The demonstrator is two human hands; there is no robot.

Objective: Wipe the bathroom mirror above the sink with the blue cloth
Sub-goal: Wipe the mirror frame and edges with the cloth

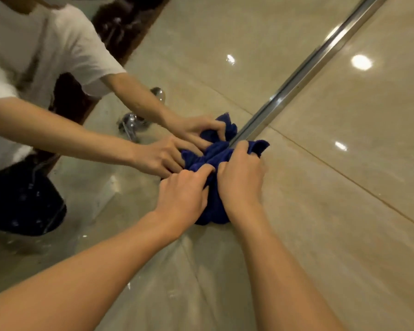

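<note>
The blue cloth (214, 212) is bunched up against the mirror (189, 56), right at the lower end of its shiny metal frame edge (304, 72). My left hand (183, 195) grips the cloth's left side with curled fingers. My right hand (240, 179) lies over the cloth's right side, its fingers curled into the folds at the top. Both hands touch each other over the cloth. The mirror shows the same two hands and the cloth reflected just above and to the left.
A glossy beige tiled wall (344, 130) fills the right side beyond the frame. In the mirror I see a reflected chrome tap (132, 123), a person in a white T-shirt (41, 51) and a dark wooden door frame (129, 22).
</note>
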